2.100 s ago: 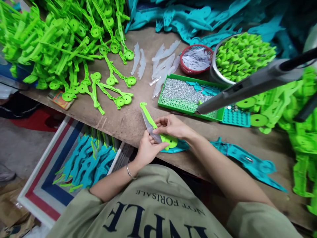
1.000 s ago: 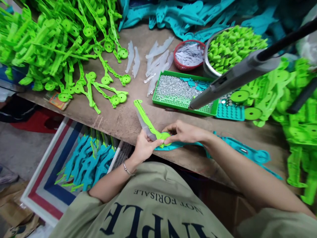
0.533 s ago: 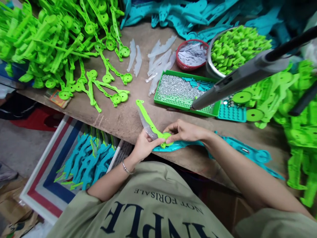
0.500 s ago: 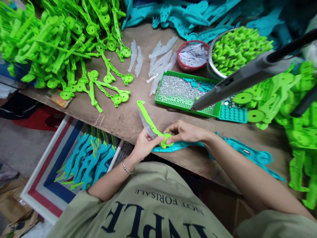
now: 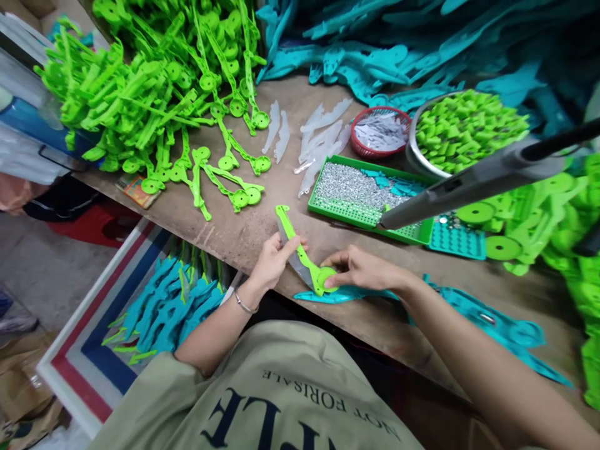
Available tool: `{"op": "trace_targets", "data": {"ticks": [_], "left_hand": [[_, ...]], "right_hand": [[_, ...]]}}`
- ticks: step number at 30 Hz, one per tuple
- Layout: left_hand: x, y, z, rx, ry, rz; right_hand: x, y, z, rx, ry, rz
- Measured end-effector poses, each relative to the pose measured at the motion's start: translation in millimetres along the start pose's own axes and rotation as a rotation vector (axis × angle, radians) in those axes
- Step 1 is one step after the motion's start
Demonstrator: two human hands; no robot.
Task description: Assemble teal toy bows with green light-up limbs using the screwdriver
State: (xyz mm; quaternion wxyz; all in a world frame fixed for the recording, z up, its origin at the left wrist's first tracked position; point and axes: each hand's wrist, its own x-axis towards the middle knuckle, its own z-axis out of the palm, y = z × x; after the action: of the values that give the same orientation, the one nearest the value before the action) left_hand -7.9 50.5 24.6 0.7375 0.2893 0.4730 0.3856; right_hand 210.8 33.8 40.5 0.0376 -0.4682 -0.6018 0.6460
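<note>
A long green part [image 5: 307, 262] with a round disc end is held between my two hands, and a clear translucent strip [image 5: 298, 267] lies along its left side. My left hand [image 5: 273, 261] is closed round its middle, thumb on top. At the disc end, my right hand [image 5: 349, 267] pinches the part between thumb and fingers. A teal part [image 5: 347, 294] lies on the table edge just under the disc. More teal pieces [image 5: 492, 315] rest under and beyond my right forearm.
A green tray [image 5: 344, 218] of small metal pieces, a red basket [image 5: 356, 147] and a metal bowl [image 5: 412, 147] of green pieces stand behind. Green parts [image 5: 140, 106] heap at the left. A grey tool [image 5: 469, 178] hangs over the tray.
My left hand has slid up from near the disc to the middle of the green part. The view has shifted, so the table's things appear lower and further right.
</note>
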Motion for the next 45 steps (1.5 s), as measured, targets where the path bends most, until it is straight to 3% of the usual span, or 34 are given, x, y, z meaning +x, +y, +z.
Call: {"op": "trace_targets", "data": {"ticks": [9,16,20,23,26,30,35,40,43,45], "left_hand": [[15,13,-4.6,0.009,0.027,0.035],[36,45,-18.6,0.079,0.019,0.093],[36,40,-15.6,0.071,0.091,0.170],[34,34,-10.3,0.048,0.108,0.240],[34,33,-6.6,0.053,0.112,0.257],[33,36,-5.6,0.038,0.123,0.247],[5,14,-1.8,0.038,0.070,0.136],[-33,-27,11.4,0.124,-0.137,-0.069],[-39,-36,19.4,0.139,-0.186,-0.087],[-39,-35,23.3,0.142,-0.194,-0.088]], "right_hand": [[-2,-4,0,-0.039,0.006,-0.021],[-2,-4,-2,-0.024,-0.019,0.012],[-4,-14,-3,-0.031,-0.037,0.028],[2,-25,3,-0.029,0.054,-0.044],[16,-32,14,0.082,0.137,-0.098],[30,-32,21,0.294,0.151,-0.042],[27,-29,15,0.421,0.127,-0.011],[25,-30,12,0.465,0.098,-0.085],[23,-30,11,0.337,0.155,-0.147],[19,-30,11,0.121,0.257,-0.147]]}}
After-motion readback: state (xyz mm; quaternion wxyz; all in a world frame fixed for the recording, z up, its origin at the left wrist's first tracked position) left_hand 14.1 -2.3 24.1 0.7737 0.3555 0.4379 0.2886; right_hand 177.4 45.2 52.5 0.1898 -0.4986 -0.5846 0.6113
